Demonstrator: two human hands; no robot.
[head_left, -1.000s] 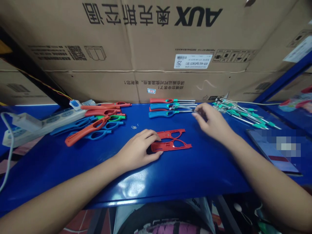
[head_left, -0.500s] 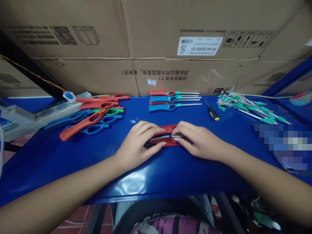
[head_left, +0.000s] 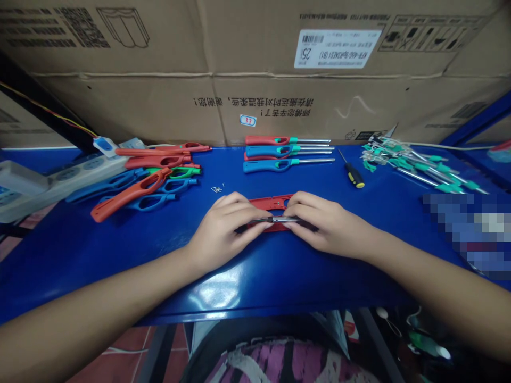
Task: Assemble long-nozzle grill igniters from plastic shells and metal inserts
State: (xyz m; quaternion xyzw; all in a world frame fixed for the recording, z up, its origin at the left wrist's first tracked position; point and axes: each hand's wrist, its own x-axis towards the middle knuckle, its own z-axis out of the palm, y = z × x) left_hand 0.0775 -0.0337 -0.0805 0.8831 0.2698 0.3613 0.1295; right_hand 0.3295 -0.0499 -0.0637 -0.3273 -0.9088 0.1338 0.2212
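Slim metal-tubed part: was between both hands, above the red shell halves.
Left hand: had its fingers pinched together on one end.
Right hand: had its fingers closed on the other end.
Done: four handles with rods lay together beyond the fingers.
Left undone: the held piece was outside the halves; loose rods with green fittings lay beyond the right fingers, near a screwdriver; empty-looking handles and tiny pale pins lay beyond the left fingers.
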